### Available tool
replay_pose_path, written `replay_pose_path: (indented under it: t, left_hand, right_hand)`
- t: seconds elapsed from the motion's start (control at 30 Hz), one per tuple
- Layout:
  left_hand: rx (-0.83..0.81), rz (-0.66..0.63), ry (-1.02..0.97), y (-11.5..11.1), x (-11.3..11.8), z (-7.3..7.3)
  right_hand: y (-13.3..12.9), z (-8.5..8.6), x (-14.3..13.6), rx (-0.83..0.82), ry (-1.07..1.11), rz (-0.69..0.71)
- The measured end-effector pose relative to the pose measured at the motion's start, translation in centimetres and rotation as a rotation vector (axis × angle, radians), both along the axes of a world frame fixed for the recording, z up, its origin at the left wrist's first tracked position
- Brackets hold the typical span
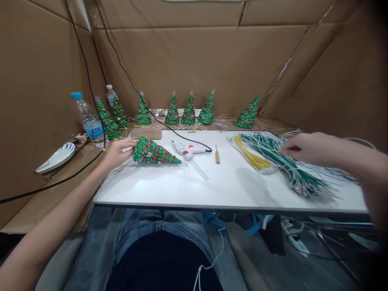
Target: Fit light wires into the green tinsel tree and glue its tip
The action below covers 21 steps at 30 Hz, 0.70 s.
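Note:
My left hand (119, 152) is closed on the base of a small green Christmas tree (154, 152) with red garland. The tree lies on its side on the white tabletop (169, 186), its tip pointing right. Over on the right, my right hand (298, 145) hovers above a bundle of green wires (287, 163), its fingers pinched on a thin pale wire. A bundle of yellow wires (254, 155) lies just left of the green one. Between my hands rest a white glue gun (190, 149) with a clear glue stick and an awl (217, 155) with a wooden handle.
Several more green trees (188, 111) stand along the back edge. At the left are a water bottle (92, 125), a smaller bottle (110, 95) and a white dish (57, 157). A black cord (130, 79) hangs across to the glue gun. Cardboard walls (188, 60) enclose the table.

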<state>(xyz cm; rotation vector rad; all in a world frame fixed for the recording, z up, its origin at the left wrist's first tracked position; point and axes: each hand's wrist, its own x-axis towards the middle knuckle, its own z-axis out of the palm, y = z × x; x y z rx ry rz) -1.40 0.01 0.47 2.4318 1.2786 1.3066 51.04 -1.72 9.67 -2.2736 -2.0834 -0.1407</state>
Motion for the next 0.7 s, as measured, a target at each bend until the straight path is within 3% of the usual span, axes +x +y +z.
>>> replay_pose_path:
  t: [0.03,0.13,0.3,0.47,0.7]
  left_hand:
    - [-0.016,-0.005,-0.033,0.1,0.0,-0.1]
    - [-0.041,-0.026,-0.091,0.3,-0.2,-0.3]
    - [-0.01,-0.032,-0.087,0.6,-0.2,-0.4]
    - [-0.009,-0.014,-0.079,0.7,0.1,-0.3]
    - [-0.085,-0.055,-0.127,1.0,-0.2,-0.7]
  right_hand:
    - [-0.8,0.7,-0.8,-0.04,0.001,0.021]
    - [-3.0,1.9,-4.9,0.053,0.134,0.179]
    - [-3.6,-0.2,-13.1,0.146,0.333,0.638]
    - [-2.0,-2.8,-17.5,0.234,0.406,0.776]
    - [-0.5,-4.1,-19.7,0.278,0.432,0.817]
